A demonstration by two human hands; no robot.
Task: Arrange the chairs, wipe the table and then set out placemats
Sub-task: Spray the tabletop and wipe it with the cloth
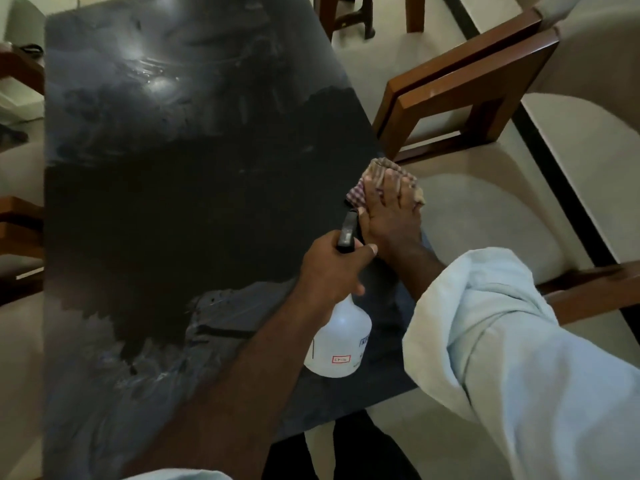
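A black glossy table [173,188] fills the left and middle of the view, streaked with wet smears. My right hand [389,213] lies flat with straight fingers on a checked cloth [372,183] at the table's right edge, pressing it down. My left hand [329,268] grips the neck of a white spray bottle [341,344] with a black trigger head [348,232], held above the table's near right corner. A wooden chair with a pale cushion [485,216] stands right beside the table edge.
A second wooden chair frame [464,88] stands at the far right, with wooden furniture legs [346,15] behind the table's far end. More chairs [20,216] line the left side. A black floor stripe [554,161] runs diagonally at the right.
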